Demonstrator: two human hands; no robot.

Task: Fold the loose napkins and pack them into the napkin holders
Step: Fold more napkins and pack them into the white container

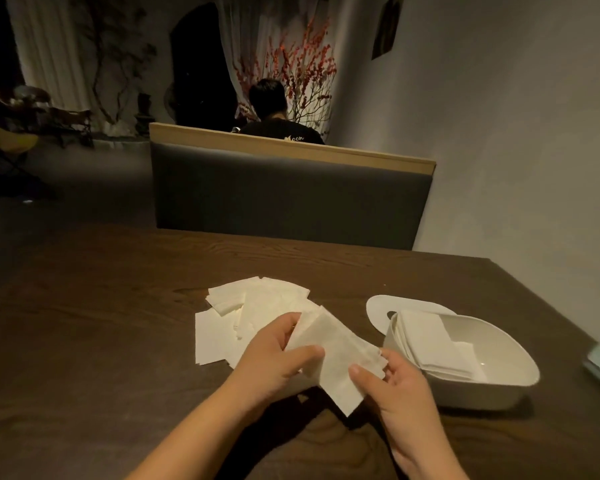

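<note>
Both hands work one white paper napkin (336, 355) above a dark wooden tabletop (101, 306): the left hand (278, 358) pinches its left edge between thumb and fingers, the right hand (395, 382) pinches its near right corner. More loose napkins (253, 306) lie scattered just beyond, and an open white napkin holder (482, 382), part filled, sits to the right beside its lid (378, 310). The sheet looks light, limp and easily torn; corners and edges seem the safest grip.
</note>
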